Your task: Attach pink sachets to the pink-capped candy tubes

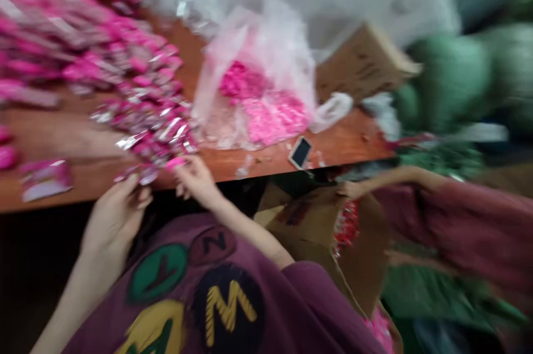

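Observation:
Near the table's front edge, my left hand [119,212] has its fingers closed on a small shiny pink packet [147,173]. Just to the right, my right hand [195,179] pinches a bright pink piece [175,163] between thumb and fingers, close to the packet. Beyond both hands lies a heap of pink and silver packets [158,121]. A single flat pink packet [46,179] rests on the table at the left. The picture is blurred by motion.
An open clear bag of pink pieces [277,115] and a small dark-faced device [300,152] are on the orange table [345,140]. A cardboard box [362,65] stands behind. At the right, another person's hand [352,189] touches a lower open carton [308,221].

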Demonstrator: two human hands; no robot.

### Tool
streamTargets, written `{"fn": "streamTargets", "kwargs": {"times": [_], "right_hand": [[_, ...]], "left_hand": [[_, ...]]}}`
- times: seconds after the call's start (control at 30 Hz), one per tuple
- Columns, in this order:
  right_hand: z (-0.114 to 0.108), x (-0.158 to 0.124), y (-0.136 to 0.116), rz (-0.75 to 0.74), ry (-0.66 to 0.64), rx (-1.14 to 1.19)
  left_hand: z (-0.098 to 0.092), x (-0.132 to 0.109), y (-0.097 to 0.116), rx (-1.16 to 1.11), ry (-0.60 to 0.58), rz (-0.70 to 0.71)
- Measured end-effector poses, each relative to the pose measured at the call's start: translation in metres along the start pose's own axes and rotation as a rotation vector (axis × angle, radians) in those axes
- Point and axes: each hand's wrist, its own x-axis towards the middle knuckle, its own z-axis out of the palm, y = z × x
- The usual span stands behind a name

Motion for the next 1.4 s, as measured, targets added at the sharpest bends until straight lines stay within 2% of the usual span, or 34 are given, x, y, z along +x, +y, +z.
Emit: {"fn": "streamTargets", "kwargs": {"times": [0.07,0.13,0.3,0.47,0.63,0.9,1.1,1.17,1.33,1.4], "right_hand": [[-0.005,0.003,-0.008,0.036,-0.067,0.053],[-0.004,0.013,-0.010,-0.006,-0.061,0.086],[0.011,0.014,-0.013,-0.067,-0.191,0.119],[0.024,0.011,-0.008,-0.124,-0.227,0.039],[0.028,0.012,0.001,-0.149,-0.226,-0.011],[0.023,0.007,0.006,-0.126,-0.255,0.006],[0.024,0.006,0.006,-0.039,-0.330,0.059],[0.022,0.005,0.005,-0.090,-0.338,-0.011],[0.016,0.003,0.005,-0.364,-0.253,-0.330],[0.015,0.003,0.005,-0.382,-0.247,-0.345]], "left_hand": [[0.019,-0.006,0.004,-0.244,0.140,0.101],[0.028,0.000,0.005,-0.336,0.159,0.123],[0.019,0.008,0.003,-0.420,0.207,0.162],[0.017,0.002,0.002,-0.394,0.230,0.189],[0.019,0.003,-0.001,-0.313,0.188,0.210],[0.028,0.000,-0.004,-0.221,0.144,0.263],[0.030,-0.004,0.000,-0.148,0.155,0.218],[0.028,-0.005,-0.002,-0.128,0.131,0.183],[0.026,-0.006,-0.010,-0.120,0.073,0.187],[0.026,-0.005,-0.012,-0.136,0.064,0.188]]}}
